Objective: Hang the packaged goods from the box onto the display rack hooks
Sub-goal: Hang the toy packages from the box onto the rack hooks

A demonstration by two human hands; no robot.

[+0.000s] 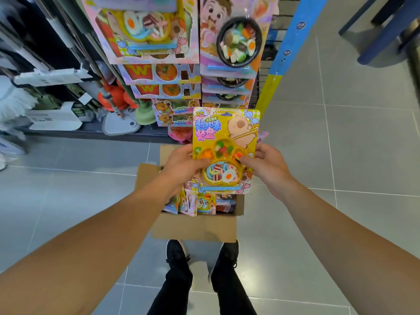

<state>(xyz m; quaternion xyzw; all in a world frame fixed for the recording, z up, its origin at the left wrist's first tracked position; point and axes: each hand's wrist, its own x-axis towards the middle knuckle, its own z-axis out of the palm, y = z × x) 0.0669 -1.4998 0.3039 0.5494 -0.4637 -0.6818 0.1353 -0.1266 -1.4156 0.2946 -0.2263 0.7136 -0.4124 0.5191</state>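
Observation:
A yellow blister pack of toy food (225, 137) with a cartoon animal on its card is held upright above the box. My left hand (181, 165) grips its left edge and my right hand (266, 163) grips its right edge. Below it, the open cardboard box (195, 226) stands on the floor with several more packs (200, 204) upright inside. The display rack (261, 92) rises just beyond, with pink packs (145, 28) hanging in a left column and black-bowl packs (236, 39) in a right column.
Mops and cleaning tools (68, 105) fill a shelf to the left. A blue and yellow post (286, 51) edges the rack on the right. Dark blue furniture legs (381, 30) stand at the top right. My feet (200, 260) are behind the box on grey tiles.

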